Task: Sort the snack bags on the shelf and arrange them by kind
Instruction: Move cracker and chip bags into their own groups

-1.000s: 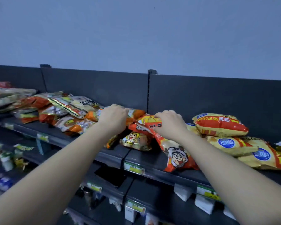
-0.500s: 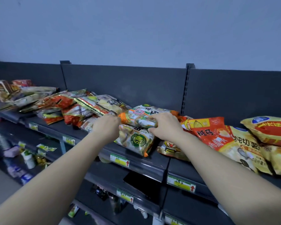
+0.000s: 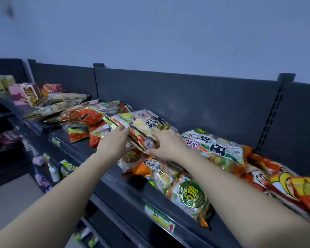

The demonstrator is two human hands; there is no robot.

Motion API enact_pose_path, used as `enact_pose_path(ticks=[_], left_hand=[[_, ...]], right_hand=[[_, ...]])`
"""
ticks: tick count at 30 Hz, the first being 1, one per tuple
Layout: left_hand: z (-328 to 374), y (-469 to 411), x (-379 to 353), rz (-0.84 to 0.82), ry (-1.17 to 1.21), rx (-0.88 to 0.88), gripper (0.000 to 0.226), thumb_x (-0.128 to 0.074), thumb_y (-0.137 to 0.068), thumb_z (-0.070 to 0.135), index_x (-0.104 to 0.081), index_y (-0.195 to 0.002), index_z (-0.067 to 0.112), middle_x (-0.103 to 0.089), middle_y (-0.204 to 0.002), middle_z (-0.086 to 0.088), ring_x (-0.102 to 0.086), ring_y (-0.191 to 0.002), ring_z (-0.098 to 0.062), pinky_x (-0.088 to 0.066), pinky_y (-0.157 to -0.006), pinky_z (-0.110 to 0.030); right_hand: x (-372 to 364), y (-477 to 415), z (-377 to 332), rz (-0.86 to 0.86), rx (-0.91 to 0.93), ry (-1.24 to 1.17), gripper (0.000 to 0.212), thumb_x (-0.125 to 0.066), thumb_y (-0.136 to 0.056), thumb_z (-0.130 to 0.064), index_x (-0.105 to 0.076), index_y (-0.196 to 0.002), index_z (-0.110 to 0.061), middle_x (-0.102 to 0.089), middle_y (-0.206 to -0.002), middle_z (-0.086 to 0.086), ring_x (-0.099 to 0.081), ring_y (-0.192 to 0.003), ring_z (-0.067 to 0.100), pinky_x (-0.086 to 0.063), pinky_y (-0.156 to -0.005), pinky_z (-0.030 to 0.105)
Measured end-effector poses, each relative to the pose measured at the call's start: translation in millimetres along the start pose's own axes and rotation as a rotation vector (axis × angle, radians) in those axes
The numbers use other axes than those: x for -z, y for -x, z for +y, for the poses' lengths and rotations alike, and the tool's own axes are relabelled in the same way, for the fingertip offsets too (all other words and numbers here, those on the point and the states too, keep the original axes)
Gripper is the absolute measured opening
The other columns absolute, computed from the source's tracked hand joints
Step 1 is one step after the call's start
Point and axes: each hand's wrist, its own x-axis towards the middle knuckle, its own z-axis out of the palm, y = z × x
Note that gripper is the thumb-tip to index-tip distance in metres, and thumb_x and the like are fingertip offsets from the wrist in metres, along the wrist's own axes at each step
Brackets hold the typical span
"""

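Snack bags lie in a heap along the dark top shelf [image 3: 115, 183]. My left hand [image 3: 113, 143] and my right hand [image 3: 166, 146] both hold the near edge of a white and gold rice cracker bag [image 3: 143, 125] that rests on top of the pile. Below it sits an orange and green bag with a round green seal [image 3: 179, 185]. A green and white bag with large black characters [image 3: 213, 148] lies just right of my right hand. Red and orange bags [image 3: 89, 120] are stacked to the left, red and yellow cartoon bags [image 3: 279, 178] at the right.
Boxes [image 3: 28, 93] stand at the far left end of the shelf. Lower shelves [image 3: 48, 169] hold small bottles and packets. A yellow and green price tag [image 3: 159, 218] hangs on the shelf's front rail. The dark back panel [image 3: 186, 97] rises behind the bags.
Both hands and my view have shifted left along the shelf. They left the red cartoon bag and the green sealed bag and now hold the white and gold bag.
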Motion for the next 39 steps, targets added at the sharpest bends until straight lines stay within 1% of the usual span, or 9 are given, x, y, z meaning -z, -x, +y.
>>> enact_pose_path(ticks=[6, 11, 16, 18, 21, 25, 29, 35, 39], left_hand=[[-34, -24, -18, 0.214, 0.061, 0.059, 0.033, -0.063, -0.085, 0.017, -0.05, -0.114, 0.008, -0.049, -0.113, -0.011, -0.051, -0.103, -0.03, -0.044, -0.068, -0.038], [-59, -53, -25, 0.296, 0.272, 0.09, 0.056, -0.066, -0.085, 0.019, -0.038, -0.133, 0.008, -0.039, -0.13, -0.012, -0.05, -0.111, -0.035, -0.046, -0.071, -0.04], [-73, -73, -28, 0.351, 0.591, -0.007, 0.087, -0.067, -0.088, 0.023, -0.008, -0.153, 0.016, -0.008, -0.156, -0.012, -0.052, -0.116, -0.033, -0.048, -0.088, -0.04], [-80, -85, -29, 0.267, 0.871, 0.041, 0.086, -0.062, -0.093, 0.032, -0.003, -0.154, 0.018, -0.012, -0.159, -0.012, -0.049, -0.126, -0.029, -0.043, -0.104, -0.039], [-84, -99, -10, -0.081, 1.656, 0.312, 0.072, -0.038, -0.097, 0.057, -0.02, -0.151, 0.014, -0.045, -0.143, -0.018, -0.062, -0.108, -0.029, -0.055, -0.086, -0.04], [-113, -113, 11, -0.538, 2.065, 0.406, 0.101, -0.019, -0.078, 0.087, -0.049, -0.132, 0.007, -0.062, -0.124, -0.021, -0.065, -0.106, -0.039, -0.059, -0.077, -0.047], [-138, -118, 21, -0.671, 2.031, 0.454, 0.042, -0.044, -0.098, 0.033, -0.073, -0.087, 0.004, -0.073, -0.08, -0.016, -0.072, -0.071, -0.029, -0.059, -0.066, -0.041], [-165, -120, 12, -0.548, 2.02, 0.359, 0.029, -0.051, -0.093, 0.01, -0.049, -0.12, 0.004, -0.063, -0.096, -0.014, -0.065, -0.082, -0.026, -0.061, -0.064, -0.037], [-178, -114, 11, -0.493, 1.986, 0.316, 0.02, -0.05, -0.094, 0.006, -0.052, -0.114, 0.008, -0.066, -0.092, -0.01, -0.066, -0.078, -0.023, -0.059, -0.07, -0.037]], right_hand=[[-26, -46, -15, -0.095, -0.053, 0.063, 0.096, -0.069, -0.065, -0.073, -0.037, -0.139, -0.021, -0.048, -0.134, 0.007, -0.049, -0.123, 0.029, -0.048, -0.091, 0.045], [-24, -73, -28, 0.107, -0.117, 0.113, 0.027, -0.059, -0.088, -0.036, -0.057, -0.105, -0.015, -0.064, -0.101, 0.006, -0.063, -0.095, 0.032, -0.044, -0.064, 0.033], [6, -85, -35, 0.352, -0.311, -0.128, 0.019, -0.052, -0.081, -0.031, -0.048, -0.07, -0.016, -0.056, -0.075, 0.006, -0.051, -0.076, 0.033, -0.033, -0.06, 0.032], [10, -89, -40, 0.5, -0.374, -0.19, 0.01, -0.049, -0.075, -0.007, -0.049, -0.069, -0.015, -0.049, -0.066, 0.003, -0.048, -0.073, 0.035, -0.031, -0.058, 0.034], [4, -90, -57, 0.641, -0.368, -0.266, 0.027, -0.047, -0.074, 0.003, -0.065, -0.08, -0.016, -0.055, -0.064, -0.001, -0.049, -0.07, 0.031, -0.038, -0.06, 0.035], [-17, -89, -72, 0.77, -0.261, -0.297, 0.046, -0.048, -0.076, 0.01, -0.074, -0.107, -0.012, -0.073, -0.101, 0.005, -0.063, -0.096, 0.025, -0.044, -0.084, 0.024], [-29, -92, -80, 0.868, -0.147, -0.21, 0.054, -0.047, -0.066, 0.014, -0.073, -0.108, -0.007, -0.072, -0.105, 0.007, -0.063, -0.103, 0.029, -0.042, -0.095, 0.025], [-55, -97, -73, 0.224, -0.59, -0.298, 0.095, -0.07, -0.082, -0.048, -0.019, -0.153, -0.013, -0.035, -0.154, 0.009, -0.031, -0.142, 0.03, -0.034, -0.111, 0.042], [-72, -104, -64, -0.229, -0.681, -0.249, 0.106, -0.065, -0.065, -0.077, -0.03, -0.15, -0.023, -0.028, -0.158, 0.009, -0.023, -0.145, 0.033, -0.027, -0.116, 0.045]])
